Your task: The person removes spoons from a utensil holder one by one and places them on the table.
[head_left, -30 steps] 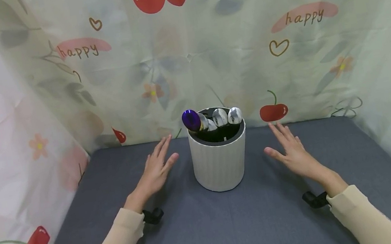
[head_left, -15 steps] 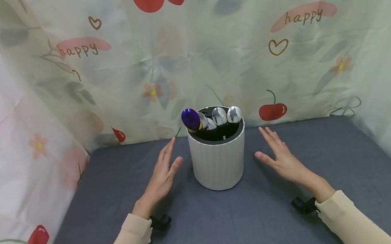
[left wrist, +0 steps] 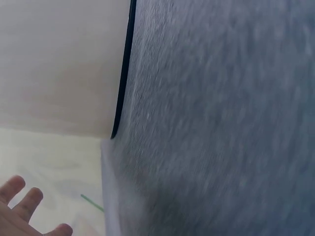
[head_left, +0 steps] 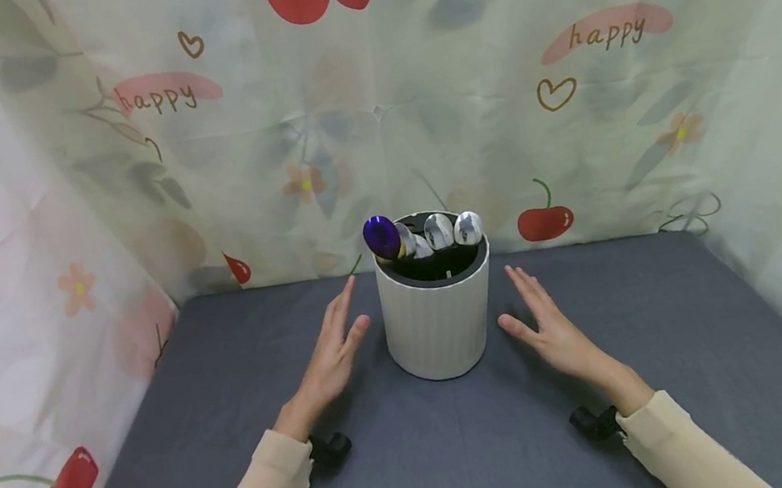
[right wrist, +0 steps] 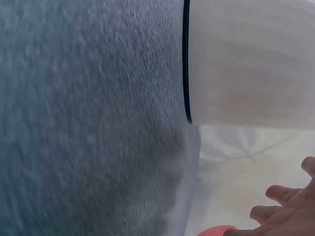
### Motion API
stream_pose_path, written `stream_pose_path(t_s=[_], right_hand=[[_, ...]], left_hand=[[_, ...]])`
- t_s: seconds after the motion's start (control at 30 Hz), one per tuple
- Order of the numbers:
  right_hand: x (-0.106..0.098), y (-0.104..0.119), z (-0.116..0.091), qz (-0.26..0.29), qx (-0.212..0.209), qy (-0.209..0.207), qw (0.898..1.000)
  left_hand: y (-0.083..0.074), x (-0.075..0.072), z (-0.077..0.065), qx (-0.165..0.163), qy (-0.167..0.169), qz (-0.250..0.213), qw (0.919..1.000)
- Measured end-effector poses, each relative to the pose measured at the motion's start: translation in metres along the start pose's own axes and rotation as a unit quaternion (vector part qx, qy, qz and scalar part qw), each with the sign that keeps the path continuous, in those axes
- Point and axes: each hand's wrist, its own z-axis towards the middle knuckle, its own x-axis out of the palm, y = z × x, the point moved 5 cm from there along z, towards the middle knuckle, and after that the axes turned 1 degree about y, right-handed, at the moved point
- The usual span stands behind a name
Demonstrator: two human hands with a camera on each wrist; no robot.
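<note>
A white ribbed cylindrical holder with a dark inside stands upright on the table. Several rounded ends stick up from it: a shiny purple one at the left and silver spoon-like ones beside it. My left hand is held to the left of the holder, fingers straight and thumb apart, touching nothing. To the right of it my right hand mirrors this pose, a small gap from the wall. In both wrist views the holder's pale side shows near the fingers.
A dark grey cloth covers the table. Behind it and at both sides hang pale curtains printed with cherries and the word happy. Black wrist cameras sit under the cuffs.
Both hands have come inward toward the holder, the right one farther than the left. The holder and its contents stay in place.
</note>
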Motion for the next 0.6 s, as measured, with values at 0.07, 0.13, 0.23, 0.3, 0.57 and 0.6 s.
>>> stream_pose_path(t_s=[0.07,0.13,0.23,0.3,0.57,0.6], right_hand=[[0.002,0.000,0.000,0.011,-0.005,-0.005,1.000],[0.005,0.001,0.000,0.022,-0.009,-0.011,1.000],[0.010,0.002,-0.001,0.038,-0.019,-0.021,0.999],[0.013,0.004,-0.001,0.048,-0.024,-0.025,0.998],[0.024,0.009,-0.002,0.094,-0.029,-0.026,0.995],[0.026,0.010,-0.003,0.106,-0.030,-0.025,0.994]], left_hand=[[0.000,0.004,0.000,0.008,-0.002,-0.014,0.9999],[0.001,0.007,0.000,0.015,-0.004,-0.028,0.9995],[0.001,0.011,-0.002,0.016,-0.004,-0.046,0.9988],[0.000,0.013,-0.003,0.016,-0.005,-0.055,0.9983],[-0.001,0.022,-0.003,0.019,-0.008,-0.103,0.9944],[-0.001,0.024,-0.003,0.017,-0.007,-0.111,0.9936]])
